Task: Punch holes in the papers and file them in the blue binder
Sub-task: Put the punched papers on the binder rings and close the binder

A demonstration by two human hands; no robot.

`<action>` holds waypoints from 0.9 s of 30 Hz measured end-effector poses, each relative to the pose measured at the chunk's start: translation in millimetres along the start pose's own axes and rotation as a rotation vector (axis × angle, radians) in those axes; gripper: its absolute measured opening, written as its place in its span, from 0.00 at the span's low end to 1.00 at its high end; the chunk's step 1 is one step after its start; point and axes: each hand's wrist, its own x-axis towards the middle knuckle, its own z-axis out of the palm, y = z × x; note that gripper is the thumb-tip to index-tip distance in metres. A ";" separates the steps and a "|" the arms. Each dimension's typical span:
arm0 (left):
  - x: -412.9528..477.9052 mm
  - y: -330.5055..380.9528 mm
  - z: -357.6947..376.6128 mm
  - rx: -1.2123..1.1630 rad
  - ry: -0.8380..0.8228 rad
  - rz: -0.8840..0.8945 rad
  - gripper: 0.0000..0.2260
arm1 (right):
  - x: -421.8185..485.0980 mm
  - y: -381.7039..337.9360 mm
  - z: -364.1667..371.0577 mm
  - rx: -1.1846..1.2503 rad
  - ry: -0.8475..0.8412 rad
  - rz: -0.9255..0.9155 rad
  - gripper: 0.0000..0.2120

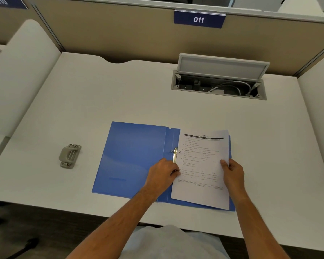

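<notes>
The blue binder (133, 157) lies open and flat on the white desk, its metal ring clip (174, 155) standing at the spine. A printed stack of papers (202, 165) rests on the binder's right half, its left edge against the rings. My left hand (163, 174) pinches the papers' left edge at the lower ring, hiding that ring. On the right edge of the stack, my right hand (233, 171) grips with the thumb on top. A grey hole punch (70, 156) sits alone on the desk, well left of the binder.
A recessed cable box (218, 86) with its lid raised and white cables inside sits at the back right of the white desk (101, 94). A beige partition with a blue "011" sign (199, 19) closes off the back. White side dividers flank the desk.
</notes>
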 end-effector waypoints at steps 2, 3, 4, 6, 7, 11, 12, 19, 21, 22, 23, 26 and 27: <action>-0.2 -0.9 -0.3 -0.011 -0.013 -0.008 0.13 | 0.4 0.6 2.7 -0.016 0.006 0.009 0.15; -0.4 -1.3 -0.2 -0.018 -0.021 -0.022 0.14 | 1.3 1.5 3.7 -0.021 0.016 0.012 0.15; -0.8 -1.3 -0.3 -0.027 -0.023 -0.048 0.14 | 2.3 2.5 4.2 -0.023 0.029 0.010 0.14; -1.6 -0.6 -0.9 -0.046 0.015 -0.160 0.18 | 3.4 3.3 4.4 -0.022 0.052 0.008 0.12; -2.1 0.6 -2.4 -0.053 0.046 -0.242 0.21 | 3.4 3.9 4.5 -0.020 0.059 0.010 0.10; 0.2 14.1 -6.1 -0.156 -0.005 -0.500 0.28 | 4.1 10.1 5.8 0.001 0.060 0.027 0.09; 2.3 17.8 -4.1 -0.242 -0.030 -0.526 0.26 | 4.1 11.2 5.9 0.006 0.058 0.029 0.09; 7.4 20.6 3.7 -0.646 -0.003 -0.662 0.20 | 7.7 12.8 1.4 0.005 0.024 0.038 0.07; 7.0 17.2 5.9 -0.644 -0.006 -0.657 0.19 | 11.7 15.8 -0.1 0.000 0.007 0.042 0.08; 6.4 16.3 6.4 -0.646 -0.006 -0.650 0.19 | 13.2 16.9 -0.4 0.001 -0.003 0.042 0.08; 5.7 15.8 7.4 -0.650 -0.003 -0.640 0.19 | 13.9 17.7 -0.7 0.004 -0.011 0.041 0.07; 3.7 15.8 8.5 -0.662 0.007 -0.613 0.18 | 14.3 17.9 -2.6 0.014 -0.024 0.029 0.06; 3.1 15.4 9.0 -0.661 0.010 -0.607 0.18 | 14.4 18.1 -2.9 0.014 -0.027 0.026 0.06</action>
